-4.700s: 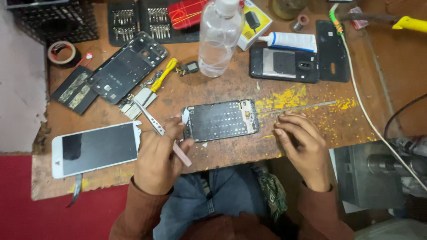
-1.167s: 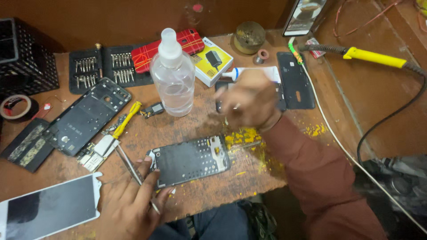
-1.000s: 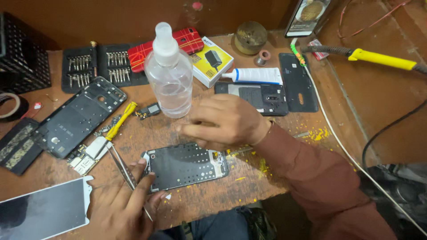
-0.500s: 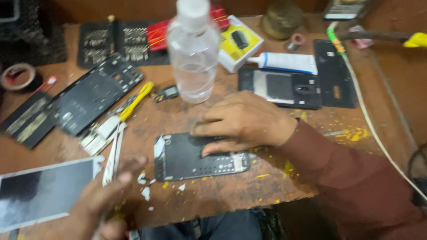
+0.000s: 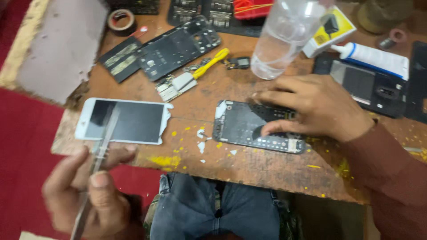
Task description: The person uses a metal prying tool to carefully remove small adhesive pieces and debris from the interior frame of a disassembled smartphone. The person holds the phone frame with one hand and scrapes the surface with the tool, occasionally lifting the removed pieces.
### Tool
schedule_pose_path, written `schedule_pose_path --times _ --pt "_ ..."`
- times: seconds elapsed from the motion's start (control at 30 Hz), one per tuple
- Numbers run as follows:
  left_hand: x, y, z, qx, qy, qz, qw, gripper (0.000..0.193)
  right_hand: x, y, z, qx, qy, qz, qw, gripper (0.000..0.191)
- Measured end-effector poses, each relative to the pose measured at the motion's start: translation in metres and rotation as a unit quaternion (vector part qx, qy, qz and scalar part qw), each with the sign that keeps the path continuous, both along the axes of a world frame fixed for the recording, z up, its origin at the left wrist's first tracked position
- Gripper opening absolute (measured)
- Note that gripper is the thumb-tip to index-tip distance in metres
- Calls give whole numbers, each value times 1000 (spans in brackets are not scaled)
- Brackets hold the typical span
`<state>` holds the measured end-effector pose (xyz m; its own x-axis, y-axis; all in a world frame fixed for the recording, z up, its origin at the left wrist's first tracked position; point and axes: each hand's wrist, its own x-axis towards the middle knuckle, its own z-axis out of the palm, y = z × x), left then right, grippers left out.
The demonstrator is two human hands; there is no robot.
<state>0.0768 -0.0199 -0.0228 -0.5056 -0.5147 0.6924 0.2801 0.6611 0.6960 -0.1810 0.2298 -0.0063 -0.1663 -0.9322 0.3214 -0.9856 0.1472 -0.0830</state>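
An opened phone body (image 5: 249, 129) lies on the wooden bench (image 5: 267, 169) near its front edge. My right hand (image 5: 318, 106) rests on its right part, fingertips pressing the board. My left hand (image 5: 89, 195) is off the bench at the lower left, closed around metal tweezers (image 5: 98, 151) that point up toward a white phone screen (image 5: 122, 121). The tweezers are blurred, and I cannot tell whether anything is in their tips.
A clear plastic bottle (image 5: 284, 38) stands behind the opened phone. A black phone frame (image 5: 178, 46), a yellow tool (image 5: 210, 63), a white tube (image 5: 373, 58), a roll of tape (image 5: 122, 20), another black phone (image 5: 364, 86) and trays of screwdriver bits (image 5: 209, 11) lie around. Red floor shows at left.
My left hand has pulled back off the bench to the lower left with the tweezers. My right hand, which had reached to the back of the bench, now presses on the opened phone.
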Motion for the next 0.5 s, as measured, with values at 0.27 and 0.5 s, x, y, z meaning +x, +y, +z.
schedule_pose_path --times 0.27,0.5 --pt "14 -6 -17 -122 -112 -138 977 19 8 -5 -6 78 -64 -24 995 100" --pt "-5 26 -18 -283 -117 -257 917 57 -7 8 -1 152 -181 -86 968 102"
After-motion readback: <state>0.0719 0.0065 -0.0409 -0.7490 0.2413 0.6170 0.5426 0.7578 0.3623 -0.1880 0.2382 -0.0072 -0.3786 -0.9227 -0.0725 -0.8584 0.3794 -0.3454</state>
